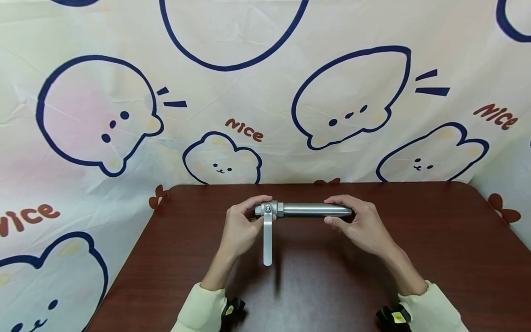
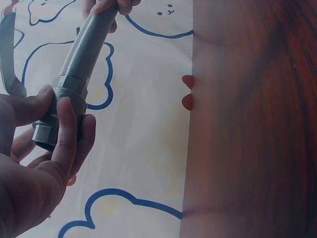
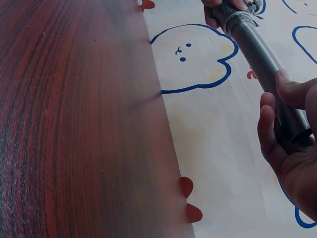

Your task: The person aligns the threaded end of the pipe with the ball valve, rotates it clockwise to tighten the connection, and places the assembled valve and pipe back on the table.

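Observation:
A silver ball valve (image 1: 268, 208) is joined to a straight metal pipe (image 1: 315, 210), the two lying level in the head view. The valve's flat lever handle (image 1: 268, 242) points toward the person. My left hand (image 1: 242, 226) grips the valve body at the left end, thumb and fingers around it. At the other end, my right hand (image 1: 365, 226) holds the pipe between thumb and fingers. In the left wrist view the valve's hex end (image 2: 45, 135) shows between the left fingers. The right wrist view shows the pipe's open end (image 3: 301, 136) by the right palm.
Below the hands is a dark reddish-brown wooden table (image 1: 323, 286) with rounded far corners. Behind it hangs a pale cloth (image 1: 274, 101) printed with cartoon animals. Black wrist straps (image 1: 394, 316) sit by the pale sleeves (image 1: 433, 309).

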Demonstrator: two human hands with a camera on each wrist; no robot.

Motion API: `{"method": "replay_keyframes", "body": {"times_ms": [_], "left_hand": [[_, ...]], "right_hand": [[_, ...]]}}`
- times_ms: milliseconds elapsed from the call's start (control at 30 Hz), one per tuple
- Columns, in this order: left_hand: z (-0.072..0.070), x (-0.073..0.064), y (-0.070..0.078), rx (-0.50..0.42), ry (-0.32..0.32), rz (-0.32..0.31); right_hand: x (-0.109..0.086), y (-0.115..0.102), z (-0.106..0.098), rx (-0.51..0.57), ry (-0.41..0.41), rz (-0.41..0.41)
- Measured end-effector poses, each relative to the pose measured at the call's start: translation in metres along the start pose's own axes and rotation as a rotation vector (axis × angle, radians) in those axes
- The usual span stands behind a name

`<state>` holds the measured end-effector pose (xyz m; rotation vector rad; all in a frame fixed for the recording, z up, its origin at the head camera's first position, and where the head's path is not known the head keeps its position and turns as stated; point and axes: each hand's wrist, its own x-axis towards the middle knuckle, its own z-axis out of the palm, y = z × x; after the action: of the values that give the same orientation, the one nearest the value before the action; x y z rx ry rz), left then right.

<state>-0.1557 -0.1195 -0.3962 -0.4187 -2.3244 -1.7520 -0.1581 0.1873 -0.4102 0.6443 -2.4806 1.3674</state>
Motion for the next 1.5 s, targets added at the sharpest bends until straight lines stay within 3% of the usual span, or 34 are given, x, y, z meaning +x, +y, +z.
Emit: {"method": "replay_keyframes", "body": {"times_ms": [600,967,1500], "left_hand": [[0.007,0.002,-0.014,-0.001,-0.018,-0.057],[0.007,0.002,-0.013,0.011,-0.006,-0.062],[0.006,0.003,-0.011,0.011,-0.003,-0.060]], "right_hand": [[0.000,0.006,0.004,0.018,-0.055,0.115],[0.001,0.007,0.004,0.090,-0.116,0.168],[0.000,0.005,0.004,0.052,-0.113,0.172]]}}
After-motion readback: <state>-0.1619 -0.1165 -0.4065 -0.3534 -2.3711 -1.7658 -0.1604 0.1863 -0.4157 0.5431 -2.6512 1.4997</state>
